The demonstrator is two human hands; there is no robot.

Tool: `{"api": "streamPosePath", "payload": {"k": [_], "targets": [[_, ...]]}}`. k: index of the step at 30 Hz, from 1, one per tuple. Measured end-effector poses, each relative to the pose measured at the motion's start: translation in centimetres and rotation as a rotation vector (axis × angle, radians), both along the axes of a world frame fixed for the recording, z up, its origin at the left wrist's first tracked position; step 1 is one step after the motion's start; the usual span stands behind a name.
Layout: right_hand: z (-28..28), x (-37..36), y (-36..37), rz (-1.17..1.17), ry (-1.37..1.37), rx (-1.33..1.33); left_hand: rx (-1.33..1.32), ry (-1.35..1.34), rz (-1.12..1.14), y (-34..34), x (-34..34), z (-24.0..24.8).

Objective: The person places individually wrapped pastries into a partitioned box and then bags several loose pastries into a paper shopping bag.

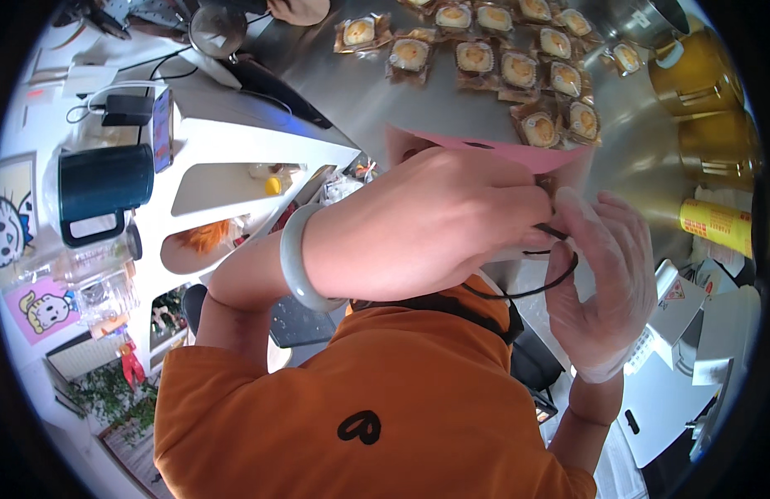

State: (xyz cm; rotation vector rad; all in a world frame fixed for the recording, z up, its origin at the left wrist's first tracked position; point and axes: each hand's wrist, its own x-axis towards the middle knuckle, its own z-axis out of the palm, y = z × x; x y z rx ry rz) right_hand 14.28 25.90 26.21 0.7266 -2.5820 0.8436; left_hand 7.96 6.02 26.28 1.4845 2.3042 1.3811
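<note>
My left hand (485, 195), bare and with a pale bangle on its wrist, reaches across to the right. Its fingers are closed at a thin black cord (518, 294) that hangs in a loop. Facing it, my right hand (605, 279) wears a clear plastic glove. Thumb and forefinger stand apart there, and the cord passes through the gap. Behind the hands is a pink bag-like thing (518, 151), mostly covered by my left hand; whether the cord belongs to it I cannot tell. A bit of brown wrapper shows between the fingertips.
Several wrapped small round cakes (518, 70) lie on the steel counter (364, 87) beyond. Yellow tubs (713, 150) and a yellow canister (716, 226) line the right side. At left a white shelf unit (227, 133) stands near a dark green mug (102, 187).
</note>
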Motion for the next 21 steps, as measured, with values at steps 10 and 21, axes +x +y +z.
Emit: {"api": "streamPosePath", "payload": {"k": [10, 21], "targets": [[3.4, 1.2, 1.0, -0.054, -0.287, -0.253, 0.208, -0.26, 0.469, -5.3, -0.3, -0.3], [7.3, 8.0, 12.2, -0.593, -0.215, -0.88, 0.152, -0.625, 0.6, -5.9, 1.5, -6.0]]}}
